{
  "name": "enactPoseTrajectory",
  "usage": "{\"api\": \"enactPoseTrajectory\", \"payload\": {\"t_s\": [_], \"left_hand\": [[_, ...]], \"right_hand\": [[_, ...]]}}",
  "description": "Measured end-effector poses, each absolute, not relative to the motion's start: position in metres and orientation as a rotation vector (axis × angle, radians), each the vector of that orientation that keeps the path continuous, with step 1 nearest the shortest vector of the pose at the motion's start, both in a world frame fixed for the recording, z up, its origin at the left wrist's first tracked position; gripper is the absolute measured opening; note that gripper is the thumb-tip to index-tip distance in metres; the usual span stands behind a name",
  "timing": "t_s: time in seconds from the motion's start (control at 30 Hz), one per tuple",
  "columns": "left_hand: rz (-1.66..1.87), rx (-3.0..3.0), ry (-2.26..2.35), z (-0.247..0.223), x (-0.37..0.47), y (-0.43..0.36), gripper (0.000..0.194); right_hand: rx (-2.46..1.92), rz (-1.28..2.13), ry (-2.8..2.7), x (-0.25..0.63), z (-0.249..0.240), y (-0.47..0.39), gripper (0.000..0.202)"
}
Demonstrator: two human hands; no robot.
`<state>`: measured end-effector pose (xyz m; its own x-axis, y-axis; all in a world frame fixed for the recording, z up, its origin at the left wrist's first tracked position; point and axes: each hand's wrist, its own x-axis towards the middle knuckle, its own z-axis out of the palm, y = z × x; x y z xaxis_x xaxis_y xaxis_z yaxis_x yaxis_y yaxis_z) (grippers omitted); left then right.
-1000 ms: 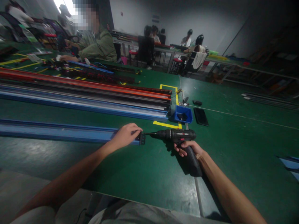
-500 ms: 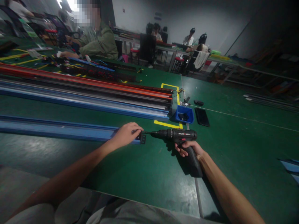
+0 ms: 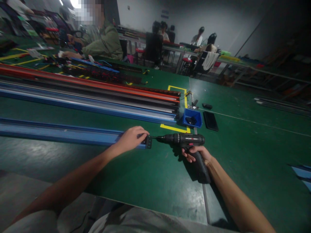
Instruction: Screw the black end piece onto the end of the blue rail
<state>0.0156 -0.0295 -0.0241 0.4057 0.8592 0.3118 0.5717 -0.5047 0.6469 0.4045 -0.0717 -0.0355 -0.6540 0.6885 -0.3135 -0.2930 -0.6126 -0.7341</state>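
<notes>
Blue rail (image 3: 73, 134) lies under the left hand (image 3: 130, 139), fingertips pinched, hold unclear; right hand (image 3: 204, 154) clasps the drill (image 3: 186, 139).

Shadowy grey wall (image 3: 213, 16), bright light (image 3: 75, 3) upper left, black chair (image 3: 153, 47) and red-topped stool (image 3: 187, 60) near a long bench (image 3: 175, 49)

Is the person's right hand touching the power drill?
Touching. The head view shows the right hand on the grip of the black power drill, with its fingers curled around the handle.
</notes>
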Motion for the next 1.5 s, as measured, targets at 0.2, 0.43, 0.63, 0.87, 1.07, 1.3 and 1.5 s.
{"api": "enactPoseTrajectory", "payload": {"t_s": [0.2, 0.43, 0.63, 0.87, 1.07, 1.3, 1.5], "left_hand": [[0.86, 2.235, 1.223, -0.022, 0.016, -0.03, 0.027], [0.865, 2.234, 1.216, -0.025, 0.015, -0.029, 0.026], [0.802, 2.292, 1.218, -0.021, 0.016, -0.031, 0.027], [0.734, 2.537, 1.254, -0.019, 0.019, -0.038, 0.036], [0.891, 2.617, 1.229, -0.023, 0.021, -0.039, 0.036], [1.045, 2.661, 1.137, -0.026, 0.019, -0.037, 0.03], [1.156, 2.667, 1.054, -0.024, 0.019, -0.038, 0.019]], "right_hand": [[-0.788, 2.259, -0.873, 0.402, -0.034, -0.072, 0.029], [-0.793, 2.266, -0.862, 0.401, -0.033, -0.071, 0.031], [-0.785, 2.277, -0.864, 0.401, -0.034, -0.07, 0.032], [-0.723, 2.25, -0.861, 0.403, -0.028, -0.071, 0.031], [-0.647, 2.231, -0.879, 0.405, -0.031, -0.071, 0.033], [-0.608, 2.269, -0.894, 0.403, -0.034, -0.074, 0.035], [-0.617, 2.299, -0.901, 0.401, -0.036, -0.075, 0.034]]}}
